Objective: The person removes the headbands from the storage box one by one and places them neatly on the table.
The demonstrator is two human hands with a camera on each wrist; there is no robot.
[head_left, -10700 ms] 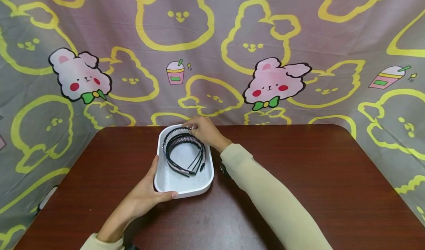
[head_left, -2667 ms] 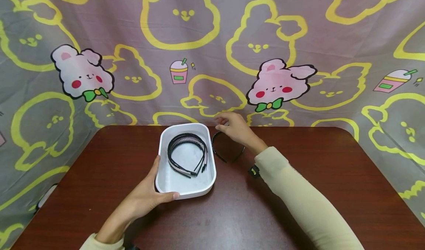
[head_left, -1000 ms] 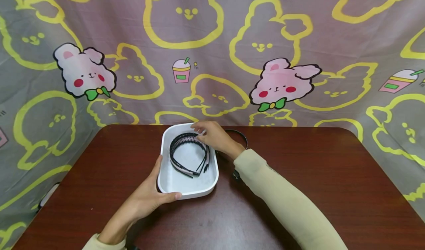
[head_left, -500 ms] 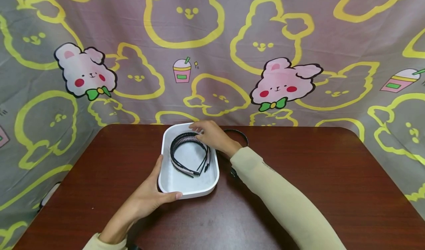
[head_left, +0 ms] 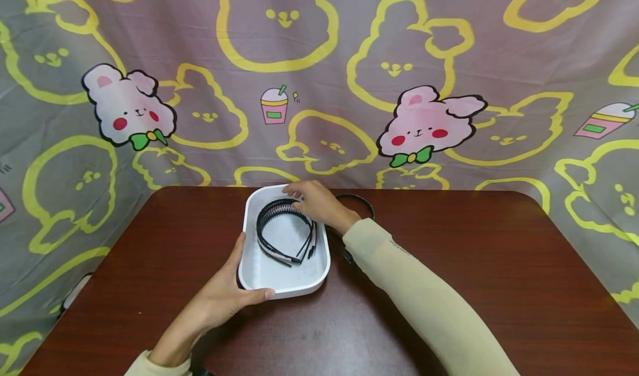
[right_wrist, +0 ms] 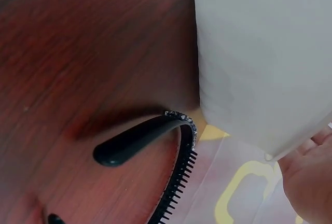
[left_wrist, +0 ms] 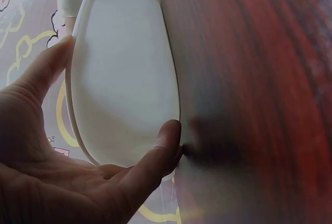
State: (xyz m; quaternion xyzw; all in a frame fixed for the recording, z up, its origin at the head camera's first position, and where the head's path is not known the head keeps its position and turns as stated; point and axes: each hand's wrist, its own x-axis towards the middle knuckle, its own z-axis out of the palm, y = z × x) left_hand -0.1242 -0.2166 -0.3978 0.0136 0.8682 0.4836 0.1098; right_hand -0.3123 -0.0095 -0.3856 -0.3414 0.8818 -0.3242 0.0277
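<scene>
In the head view, a white tray [head_left: 264, 279] with rounded corners holds several nested black and pale-pink toothed headbands [head_left: 269, 248]. My left hand [head_left: 222, 293] grips its near left corner, thumb along the near rim; the left wrist view has thumb and fingers spread round the tray's white outer side [left_wrist: 119, 68]. Over the far right rim, my right hand [head_left: 319, 203] reaches in, fingertips at the far curve of the stack. Whether they pinch a headband is hidden. One black headband [head_left: 370, 205] is on the table just right of the tray, partly behind my right wrist.
The reddish-brown table [head_left: 449, 265] extends on both sides of the tray. A curtain [head_left: 319, 87] with rabbit prints hangs right behind its far edge. In the right wrist view, the loose headband [right_wrist: 181, 175] shows its teeth close to the tray wall [right_wrist: 254, 53].
A headband held at the tray earlier now lies on the table to the right. My right hand has returned to the stack, and lately shifts only slightly left. The left hand keeps its grip.
</scene>
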